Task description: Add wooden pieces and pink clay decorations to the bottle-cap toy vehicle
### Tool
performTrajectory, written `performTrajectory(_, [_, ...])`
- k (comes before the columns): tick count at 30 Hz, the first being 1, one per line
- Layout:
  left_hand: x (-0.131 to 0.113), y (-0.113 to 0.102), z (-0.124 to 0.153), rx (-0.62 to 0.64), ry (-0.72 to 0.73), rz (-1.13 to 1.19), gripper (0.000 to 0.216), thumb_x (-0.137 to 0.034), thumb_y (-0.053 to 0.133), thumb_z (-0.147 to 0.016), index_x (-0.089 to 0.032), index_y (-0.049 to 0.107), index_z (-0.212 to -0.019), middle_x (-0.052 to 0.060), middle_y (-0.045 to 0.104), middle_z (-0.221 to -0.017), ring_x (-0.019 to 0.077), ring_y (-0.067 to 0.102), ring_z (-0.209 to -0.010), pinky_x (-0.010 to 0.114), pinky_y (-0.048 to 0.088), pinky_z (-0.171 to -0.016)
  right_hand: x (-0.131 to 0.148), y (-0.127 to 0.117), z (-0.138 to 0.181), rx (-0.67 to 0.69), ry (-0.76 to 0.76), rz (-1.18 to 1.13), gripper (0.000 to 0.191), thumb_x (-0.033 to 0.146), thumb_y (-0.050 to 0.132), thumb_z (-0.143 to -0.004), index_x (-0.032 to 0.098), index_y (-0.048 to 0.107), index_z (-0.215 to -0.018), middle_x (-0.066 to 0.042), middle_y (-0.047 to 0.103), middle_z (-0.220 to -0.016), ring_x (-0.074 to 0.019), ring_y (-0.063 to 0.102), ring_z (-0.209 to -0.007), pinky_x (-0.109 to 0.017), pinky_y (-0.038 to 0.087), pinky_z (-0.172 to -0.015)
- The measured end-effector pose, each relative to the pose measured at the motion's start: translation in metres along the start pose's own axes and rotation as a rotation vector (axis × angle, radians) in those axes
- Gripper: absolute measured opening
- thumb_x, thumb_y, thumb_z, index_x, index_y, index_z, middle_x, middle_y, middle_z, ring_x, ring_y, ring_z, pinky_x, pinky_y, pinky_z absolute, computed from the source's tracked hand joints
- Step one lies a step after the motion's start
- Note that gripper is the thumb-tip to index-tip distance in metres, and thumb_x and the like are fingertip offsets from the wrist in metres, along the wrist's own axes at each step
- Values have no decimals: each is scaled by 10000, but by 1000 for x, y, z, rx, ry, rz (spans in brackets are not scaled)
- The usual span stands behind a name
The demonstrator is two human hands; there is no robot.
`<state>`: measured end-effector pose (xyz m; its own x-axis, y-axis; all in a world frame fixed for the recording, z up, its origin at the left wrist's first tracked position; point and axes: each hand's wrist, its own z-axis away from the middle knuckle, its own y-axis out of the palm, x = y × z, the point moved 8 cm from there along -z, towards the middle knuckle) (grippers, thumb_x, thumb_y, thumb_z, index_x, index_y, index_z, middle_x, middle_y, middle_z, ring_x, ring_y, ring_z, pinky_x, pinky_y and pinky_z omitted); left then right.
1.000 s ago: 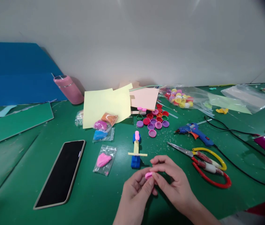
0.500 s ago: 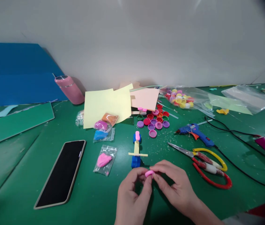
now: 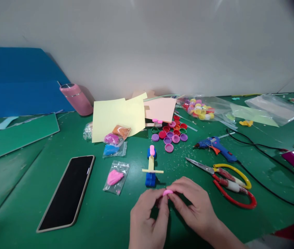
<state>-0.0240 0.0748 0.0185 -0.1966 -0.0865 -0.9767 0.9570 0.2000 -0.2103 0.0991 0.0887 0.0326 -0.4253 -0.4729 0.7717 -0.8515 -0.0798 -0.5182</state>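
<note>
Head view: I see the pink clay piece pinched between left hand and right hand, fingertips closed on it. Its long axis runs left-right; both hands sit equally near.

Scissors right of hands; phone left.

Bare green bench lies open to the left of the left hand, as far as the phone. Straight ahead the blue-and-yellow model stands close, with the pink clay bag beside it. On the right, the scissors, glue gun and its black cord crowd the way.
</note>
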Motion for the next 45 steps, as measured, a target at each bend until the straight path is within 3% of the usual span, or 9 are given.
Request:
performTrajectory(7, [1,3,-2,72,9,48,142,-150,619,-675,-226,713,-748,18,653,-653,176,583,-614,230,437,-596,-5,1,1,45,55,-42,117,164,530,-811,192,610,-891,-29,645,-794,-146,575,-726,-259,447,-653])
performTrajectory(12, [4,5,-5,147,-15,-16,88,-217,598,-703,-185,670,-663,28,635,-631,168,554,-600,233,422,-586,-4,3,3,121,64,-83,196,162,495,-833,217,598,-990,-31,636,-883,-149,568,-796,-269,446,-716])
performTrajectory(17, [19,8,-7,188,-237,185,124,-274,621,-697,-167,651,-642,10,619,-610,144,523,-596,220,400,-576,-7,8,6,136,124,-101,396,210,538,-807,224,469,-1196,-44,591,-987,-162,547,-871,-287,444,-786])
performTrajectory(21, [30,12,-4,151,-374,337,159,-270,637,-684,-150,617,-581,-29,532,-534,100,436,-532,192,357,-521,-6,14,7,137,86,-49,427,249,609,-762,229,490,-1171,-48,580,-1039,-182,536,-931,-292,434,-806])
performTrajectory(32, [24,16,1,221,-358,353,207,-313,548,-752,-150,659,-691,-10,551,-561,129,461,-561,234,373,-559,-6,6,2,149,35,-127,333,196,555,-797,207,543,-1130,-56,564,-961,-164,536,-868,-276,439,-754])
performTrajectory(36, [21,17,-1,274,-347,300,166,-299,593,-723,-143,639,-691,-3,562,-603,125,459,-585,227,370,-569,0,7,0,245,31,-141,372,198,553,-801,234,516,-1170,-43,552,-954,-155,525,-855,-271,429,-756])
performTrajectory(40, [28,23,-2,370,-375,277,206,-304,625,-691,-147,558,-575,-25,505,-535,107,421,-536,216,344,-526,5,8,-2,351,32,-148,391,201,530,-813,254,492,-1199,-32,532,-943,-147,513,-845,-265,426,-754])
performTrajectory(42, [33,23,-2,346,-405,294,242,-313,617,-694,-157,516,-539,-44,462,-489,96,392,-500,207,321,-499,4,8,-2,347,39,-139,464,221,561,-792,245,443,-1241,-42,522,-999,-157,507,-893,-274,422,-789])
performTrajectory(45, [37,17,-3,211,-400,333,242,-301,631,-676,-158,511,-522,-49,449,-495,89,372,-503,192,302,-487,-4,7,-1,275,83,-98,572,265,641,-729,221,411,-1251,-58,515,-1073,-180,499,-967,-292,411,-839])
